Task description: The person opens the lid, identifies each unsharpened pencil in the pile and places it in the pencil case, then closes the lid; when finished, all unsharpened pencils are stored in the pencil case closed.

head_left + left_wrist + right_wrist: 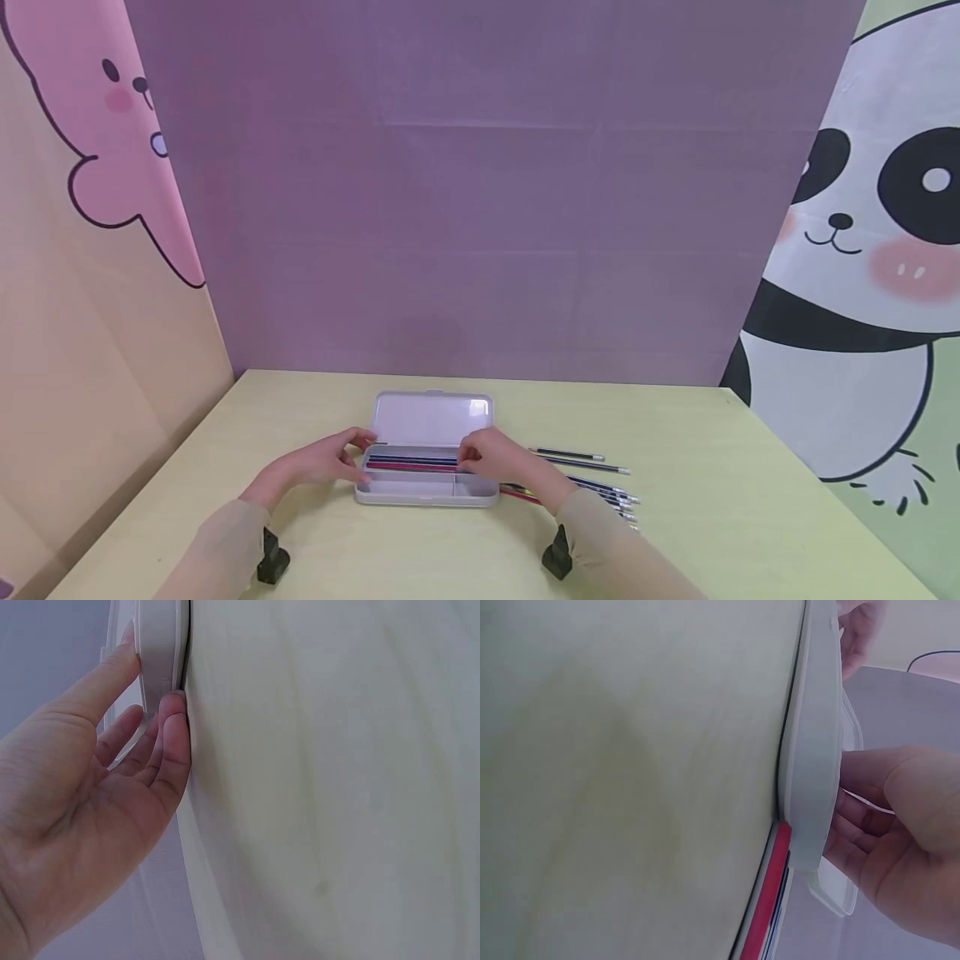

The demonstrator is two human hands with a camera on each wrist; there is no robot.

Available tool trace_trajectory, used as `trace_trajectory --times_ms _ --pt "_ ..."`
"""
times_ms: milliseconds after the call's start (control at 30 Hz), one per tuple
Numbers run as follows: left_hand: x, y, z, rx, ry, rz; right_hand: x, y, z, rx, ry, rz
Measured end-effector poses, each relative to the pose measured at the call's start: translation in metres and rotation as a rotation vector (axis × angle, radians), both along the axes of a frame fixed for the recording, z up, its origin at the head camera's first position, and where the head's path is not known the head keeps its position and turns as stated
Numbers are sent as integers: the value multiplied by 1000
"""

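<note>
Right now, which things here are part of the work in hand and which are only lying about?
In the work:
pencil case, open, with pens inside
left hand at its left end
right hand at its right end
loose pens beside it

Lying about:
table
purple backdrop
panda picture
pink bear picture

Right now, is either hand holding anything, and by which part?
The left hand touches the left end of the open pencil case, fingers about straight. The right hand is over its right end by the pencils; whether it pinches anything cannot be told.
</note>
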State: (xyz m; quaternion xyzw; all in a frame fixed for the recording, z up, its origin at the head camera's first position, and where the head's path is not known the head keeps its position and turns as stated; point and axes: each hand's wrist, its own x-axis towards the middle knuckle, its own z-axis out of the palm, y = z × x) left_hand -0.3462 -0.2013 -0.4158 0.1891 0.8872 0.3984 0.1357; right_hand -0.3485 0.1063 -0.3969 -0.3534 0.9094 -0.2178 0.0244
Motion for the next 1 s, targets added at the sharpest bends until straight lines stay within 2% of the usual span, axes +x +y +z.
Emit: trace_trajectory --times_ms 467,700,1000 --pt "0 0 1 6 14 -36 -3 -4 -1 19 41 -44" --pt "1 2 2 -1 11 -14 -6 -2 -1 1 96 -50" --pt "1 2 1 -5 12 -12 -6 8 3 -32 87 -60"
